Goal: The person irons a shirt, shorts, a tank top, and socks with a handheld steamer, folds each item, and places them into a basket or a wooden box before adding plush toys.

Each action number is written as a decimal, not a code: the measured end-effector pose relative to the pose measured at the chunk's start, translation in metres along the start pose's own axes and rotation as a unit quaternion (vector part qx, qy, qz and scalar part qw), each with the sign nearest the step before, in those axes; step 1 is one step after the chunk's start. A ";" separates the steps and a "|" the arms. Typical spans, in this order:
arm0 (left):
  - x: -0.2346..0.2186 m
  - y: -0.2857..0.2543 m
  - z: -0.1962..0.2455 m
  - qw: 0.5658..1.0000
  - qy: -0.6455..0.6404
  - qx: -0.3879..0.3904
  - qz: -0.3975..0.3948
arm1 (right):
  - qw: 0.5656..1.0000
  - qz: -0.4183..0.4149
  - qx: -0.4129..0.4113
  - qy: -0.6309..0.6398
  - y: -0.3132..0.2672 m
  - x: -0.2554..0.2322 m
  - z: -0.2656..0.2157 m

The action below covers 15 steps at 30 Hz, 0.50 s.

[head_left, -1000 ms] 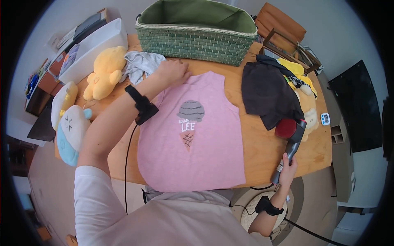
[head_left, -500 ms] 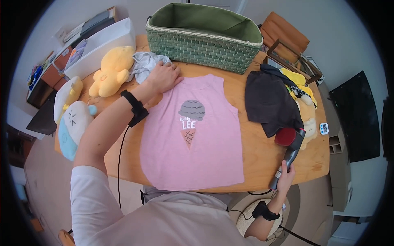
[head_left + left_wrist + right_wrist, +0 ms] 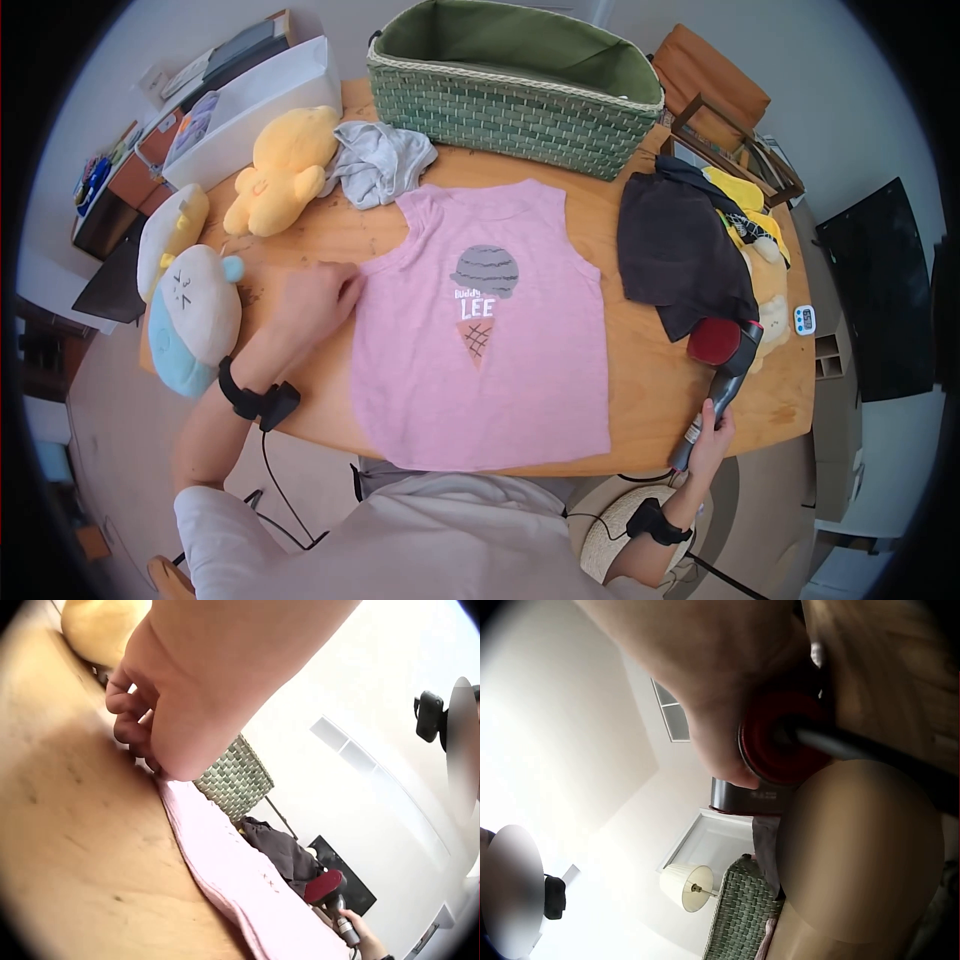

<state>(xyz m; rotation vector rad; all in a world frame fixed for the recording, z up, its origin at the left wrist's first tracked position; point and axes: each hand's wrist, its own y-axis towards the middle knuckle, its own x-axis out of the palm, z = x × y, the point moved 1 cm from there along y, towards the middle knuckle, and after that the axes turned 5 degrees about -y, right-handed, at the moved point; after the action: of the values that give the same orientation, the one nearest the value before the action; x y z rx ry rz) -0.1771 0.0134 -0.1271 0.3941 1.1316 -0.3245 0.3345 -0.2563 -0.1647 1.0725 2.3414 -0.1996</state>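
A pink sleeveless top (image 3: 480,400) with an ice-cream print lies flat on the wooden table, front side up. At its left edge, below the armhole, the left hand (image 3: 318,305) has its fingers curled at the cloth; in the left wrist view that hand (image 3: 180,712) pinches the pink edge (image 3: 225,862). The right hand (image 3: 712,438) grips the handle of a dark handheld device (image 3: 733,372) with a red head (image 3: 713,341), right of the top. In the right wrist view the device's round red end (image 3: 780,739) shows beside the right hand (image 3: 727,727).
Behind the top stands a green woven basket (image 3: 510,110). Grey cloth (image 3: 382,165), a yellow plush (image 3: 285,170), a white-and-blue plush (image 3: 200,320) and a white bin (image 3: 255,110) are on the left. Dark clothing (image 3: 675,240) and a small timer (image 3: 805,320) lie right.
The left hand has left the top's left shoulder area and come down and toward the person, to the left side edge. The right hand still holds the device.
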 end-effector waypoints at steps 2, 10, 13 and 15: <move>-0.013 0.000 -0.012 0.999 0.006 -0.038 -0.019 | 0.999 -0.005 0.004 -0.037 -0.003 -0.003 -0.006; -0.029 -0.039 0.048 0.958 -0.017 0.109 -0.263 | 0.984 -0.113 0.054 0.129 -0.016 0.005 -0.011; -0.028 -0.062 0.076 0.905 -0.017 0.157 -0.394 | 0.966 -0.169 0.046 0.191 -0.015 0.007 -0.020; -0.024 -0.073 0.080 0.886 -0.007 0.196 -0.420 | 0.965 -0.175 0.041 0.191 -0.018 0.007 -0.032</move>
<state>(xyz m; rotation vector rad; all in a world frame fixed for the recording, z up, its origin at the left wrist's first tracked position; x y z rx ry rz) -0.1544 -0.0866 -0.0862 0.2274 1.1746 -1.3339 0.3043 -0.2522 -0.1437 0.7752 2.8899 -0.2381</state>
